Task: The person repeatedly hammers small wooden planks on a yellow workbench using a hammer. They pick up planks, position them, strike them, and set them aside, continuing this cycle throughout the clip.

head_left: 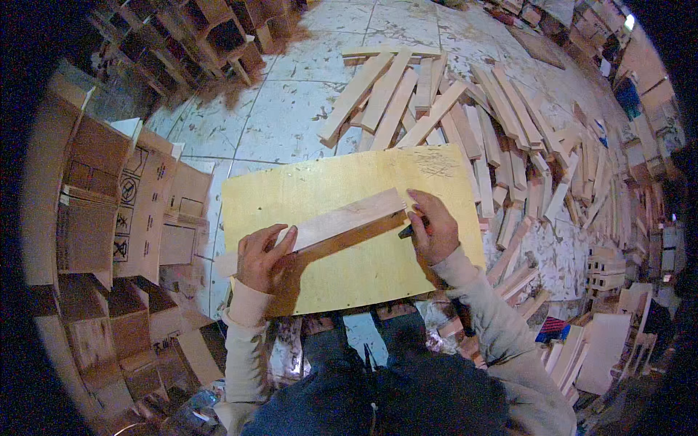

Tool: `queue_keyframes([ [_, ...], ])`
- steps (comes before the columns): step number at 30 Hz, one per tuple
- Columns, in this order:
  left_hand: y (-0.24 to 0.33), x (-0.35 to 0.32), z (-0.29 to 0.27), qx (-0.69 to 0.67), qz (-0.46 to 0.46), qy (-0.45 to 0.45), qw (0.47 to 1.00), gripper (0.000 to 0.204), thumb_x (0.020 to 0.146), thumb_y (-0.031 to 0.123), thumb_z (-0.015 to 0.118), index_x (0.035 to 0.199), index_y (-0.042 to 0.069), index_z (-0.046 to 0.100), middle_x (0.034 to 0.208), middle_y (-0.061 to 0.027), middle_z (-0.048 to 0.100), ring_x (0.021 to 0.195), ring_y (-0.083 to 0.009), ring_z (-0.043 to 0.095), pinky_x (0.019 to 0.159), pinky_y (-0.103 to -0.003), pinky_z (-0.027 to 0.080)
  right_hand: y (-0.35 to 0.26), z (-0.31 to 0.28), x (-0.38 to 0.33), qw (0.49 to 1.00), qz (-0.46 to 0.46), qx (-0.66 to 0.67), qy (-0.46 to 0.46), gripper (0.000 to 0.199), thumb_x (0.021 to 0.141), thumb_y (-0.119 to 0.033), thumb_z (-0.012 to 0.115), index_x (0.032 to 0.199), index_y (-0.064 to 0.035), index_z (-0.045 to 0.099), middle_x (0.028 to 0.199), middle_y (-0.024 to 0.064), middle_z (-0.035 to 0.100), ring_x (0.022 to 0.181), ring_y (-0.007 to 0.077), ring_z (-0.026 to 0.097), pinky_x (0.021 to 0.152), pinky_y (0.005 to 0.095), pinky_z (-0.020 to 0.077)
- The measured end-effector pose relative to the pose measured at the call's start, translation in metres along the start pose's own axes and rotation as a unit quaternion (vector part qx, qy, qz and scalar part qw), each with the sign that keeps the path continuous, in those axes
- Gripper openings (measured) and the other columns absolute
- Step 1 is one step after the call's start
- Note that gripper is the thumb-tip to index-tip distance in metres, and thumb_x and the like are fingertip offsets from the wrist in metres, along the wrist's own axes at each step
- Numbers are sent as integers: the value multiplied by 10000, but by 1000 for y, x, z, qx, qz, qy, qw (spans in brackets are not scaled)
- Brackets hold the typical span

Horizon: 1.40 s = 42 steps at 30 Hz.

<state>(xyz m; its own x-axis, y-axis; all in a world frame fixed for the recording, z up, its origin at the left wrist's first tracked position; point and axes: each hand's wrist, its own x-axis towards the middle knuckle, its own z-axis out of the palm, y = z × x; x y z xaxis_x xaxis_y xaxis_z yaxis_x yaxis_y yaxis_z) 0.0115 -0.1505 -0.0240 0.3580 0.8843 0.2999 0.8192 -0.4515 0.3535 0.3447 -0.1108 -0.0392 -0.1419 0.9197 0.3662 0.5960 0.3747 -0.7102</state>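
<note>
A pale wooden plank (pixel 347 216) lies at a slant over a yellow board (pixel 352 280) in front of me, its right end farther away than its left. My left hand (pixel 263 258) is closed round the plank near its left end, thumb and fingers over the top. At the right end is my right hand (pixel 436 231), fingers curled, with a small dark tool (pixel 406 232) poking out beneath them. Most of that tool is hidden, so its kind cannot be made out.
A large heap of loose wooden planks (pixel 465 131) spreads over the tiled floor (pixel 283 109) ahead and to the right. Open cardboard boxes (pixel 138 196) stand along the left, with more boxes (pixel 218 36) at the far left. Wood pieces (pixel 603 352) lean at the lower right.
</note>
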Motion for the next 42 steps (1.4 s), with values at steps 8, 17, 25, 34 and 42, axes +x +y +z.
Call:
queue_keyframes([
  [8,-11,-54,-4,125,-95,63,986,573,709,329,779,1234,170,610,1324,-179,495,1206,-372,465,1010,-508,348,11,28,-6,995,-53,-58,60,227,844,-5,625,1070,6,643,1080,178,645,878,277,667,734,323,544],
  [17,-7,-112,-3,-180,-372,228,882,422,850,105,665,1257,40,571,1348,-200,447,1211,-335,485,983,-416,444,-15,30,10,1000,-1,0,5,348,844,15,588,1191,16,560,1015,220,611,918,339,628,822,355,515],
  [25,-7,-110,3,-34,-279,258,924,326,855,60,657,1176,24,617,1230,-178,539,1130,-302,557,953,-396,486,-5,31,9,997,-26,-38,58,332,804,9,648,1131,18,593,977,199,618,854,326,635,747,364,533],
  [34,-6,-117,11,-22,-317,313,895,312,825,37,695,1135,17,664,1046,-160,622,955,-262,623,809,-347,539,-6,40,0,993,-33,-30,112,260,782,15,676,1037,-31,694,908,161,657,757,257,668,649,316,541],
  [42,-49,-114,12,-72,-337,328,879,267,774,-33,724,1038,-15,694,992,-137,667,870,-210,651,755,-301,540,3,50,9,994,-9,7,111,213,806,41,651,1012,-6,679,906,143,666,788,224,679,672,299,579],
])
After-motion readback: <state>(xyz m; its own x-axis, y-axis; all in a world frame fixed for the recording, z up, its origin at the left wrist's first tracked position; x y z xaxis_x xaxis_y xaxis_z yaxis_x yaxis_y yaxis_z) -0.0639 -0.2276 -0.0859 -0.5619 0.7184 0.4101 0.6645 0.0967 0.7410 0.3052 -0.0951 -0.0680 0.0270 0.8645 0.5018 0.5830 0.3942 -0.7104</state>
